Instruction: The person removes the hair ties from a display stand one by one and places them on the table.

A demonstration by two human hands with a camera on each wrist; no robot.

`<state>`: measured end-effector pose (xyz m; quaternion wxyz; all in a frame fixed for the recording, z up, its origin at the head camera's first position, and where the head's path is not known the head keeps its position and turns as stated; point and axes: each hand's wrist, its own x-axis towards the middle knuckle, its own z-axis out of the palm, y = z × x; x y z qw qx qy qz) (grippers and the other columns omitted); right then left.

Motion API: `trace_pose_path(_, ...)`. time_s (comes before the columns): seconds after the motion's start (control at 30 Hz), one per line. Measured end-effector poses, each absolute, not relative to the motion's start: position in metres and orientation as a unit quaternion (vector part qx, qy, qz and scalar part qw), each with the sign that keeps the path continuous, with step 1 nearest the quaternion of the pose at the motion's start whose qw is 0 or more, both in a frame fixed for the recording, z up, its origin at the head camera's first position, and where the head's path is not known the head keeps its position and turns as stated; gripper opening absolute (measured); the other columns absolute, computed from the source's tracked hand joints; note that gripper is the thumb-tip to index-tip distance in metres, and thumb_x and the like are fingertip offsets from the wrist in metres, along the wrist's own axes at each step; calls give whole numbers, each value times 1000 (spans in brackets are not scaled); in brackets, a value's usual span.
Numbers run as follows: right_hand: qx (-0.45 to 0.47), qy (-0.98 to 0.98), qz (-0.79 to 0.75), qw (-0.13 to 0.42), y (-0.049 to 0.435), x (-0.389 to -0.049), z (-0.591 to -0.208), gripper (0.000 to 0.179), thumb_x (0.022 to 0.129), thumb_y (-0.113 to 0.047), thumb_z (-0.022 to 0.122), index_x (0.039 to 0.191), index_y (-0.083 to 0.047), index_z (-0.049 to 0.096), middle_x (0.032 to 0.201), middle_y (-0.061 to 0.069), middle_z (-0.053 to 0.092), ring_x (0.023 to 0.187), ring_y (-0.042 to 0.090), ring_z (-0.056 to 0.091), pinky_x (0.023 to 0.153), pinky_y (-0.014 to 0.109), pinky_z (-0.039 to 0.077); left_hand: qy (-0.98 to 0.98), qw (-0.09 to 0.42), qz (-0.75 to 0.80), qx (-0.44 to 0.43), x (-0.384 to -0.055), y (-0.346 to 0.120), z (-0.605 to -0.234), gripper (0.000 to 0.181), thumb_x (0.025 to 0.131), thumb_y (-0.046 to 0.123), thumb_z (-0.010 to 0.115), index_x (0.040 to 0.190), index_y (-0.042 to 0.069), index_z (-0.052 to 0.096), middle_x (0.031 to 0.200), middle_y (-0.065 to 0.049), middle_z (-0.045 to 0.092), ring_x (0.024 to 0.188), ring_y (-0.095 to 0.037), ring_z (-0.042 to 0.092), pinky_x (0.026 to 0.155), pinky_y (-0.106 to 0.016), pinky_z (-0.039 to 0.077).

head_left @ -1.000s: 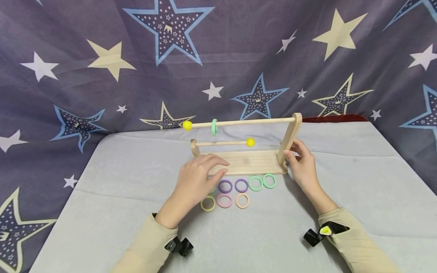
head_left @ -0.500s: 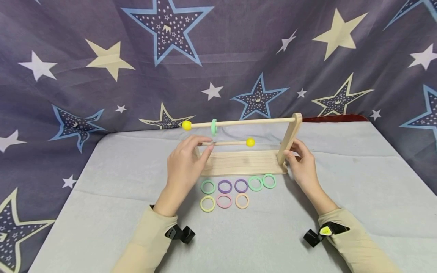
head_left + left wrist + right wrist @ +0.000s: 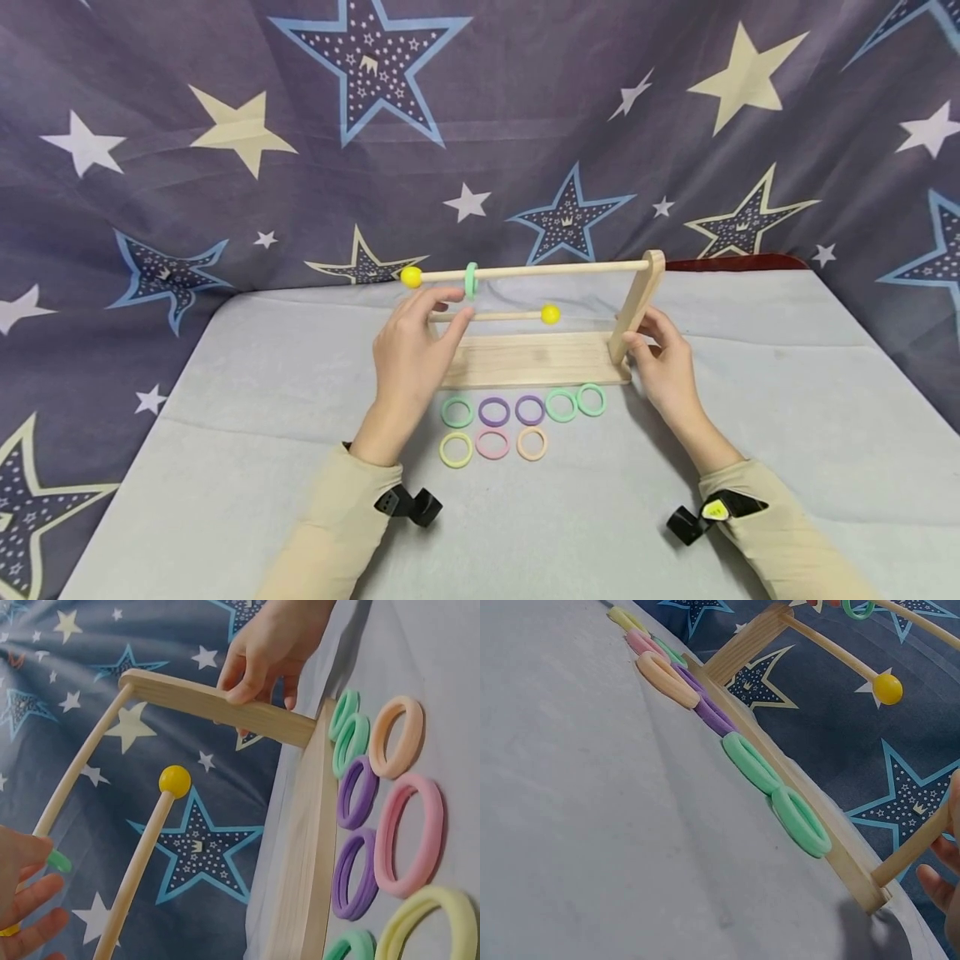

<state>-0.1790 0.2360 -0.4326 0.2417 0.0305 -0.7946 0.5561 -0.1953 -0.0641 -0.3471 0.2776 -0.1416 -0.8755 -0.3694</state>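
A wooden stand [image 3: 540,360] has a tall upright at its right and a shorter one at its left. A long rod [image 3: 558,268] with a yellow ball end extends from the tall upright; a green hair tie [image 3: 471,281] hangs on it. Below is a shorter rod [image 3: 510,316] with its own yellow ball [image 3: 551,314]. My left hand [image 3: 411,354] is raised at the shorter rod's left part, thumb and index apart. Its index fingertip is close to or touching the hanging hair tie. My right hand [image 3: 666,367] grips the tall upright [image 3: 637,304], thumb in front, fingers behind.
Several hair ties lie in two rows before the stand: green [image 3: 457,412], purple [image 3: 494,412] and more green in the back row, yellow [image 3: 456,450], pink [image 3: 492,443] and peach [image 3: 532,443] in front. A star-patterned cloth [image 3: 480,150] hangs behind the grey-covered table [image 3: 585,517].
My left hand has risen from above the base and the near hair ties to the rods, uncovering a green hair tie on the table. The right hand keeps its grip on the upright.
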Motion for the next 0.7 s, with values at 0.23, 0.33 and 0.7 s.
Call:
trace_pose_path(0.23, 27, -796, 554, 241, 235, -179, -432, 41, 93, 3, 63, 133, 7, 54, 120, 27, 64, 99, -7, 54, 77, 9, 45, -871, 275, -388, -124, -195, -59, -347, 19, 89, 33, 74, 104, 21, 74, 100, 5, 72, 92, -15, 66, 70, -42, 49)
trace_pose_path(0.33, 26, -796, 556, 240, 236, -179, -432, 41, 93, 3, 63, 133, 8, 54, 120, 27, 64, 98, -7, 54, 77, 9, 45, -869, 275, -395, -116, -196, -57, -347, 18, 90, 33, 74, 103, 21, 74, 98, 5, 72, 91, -14, 66, 70, -42, 49)
trace_pose_path(0.7, 26, -790, 564, 237, 235, -178, -430, 39, 94, 1, 63, 132, 7, 55, 120, 26, 64, 100, -5, 56, 77, 10, 46, -867, 276, -402, -99, -198, -54, -347, 15, 91, 31, 73, 101, 21, 75, 96, 4, 72, 91, -12, 65, 71, -42, 49)
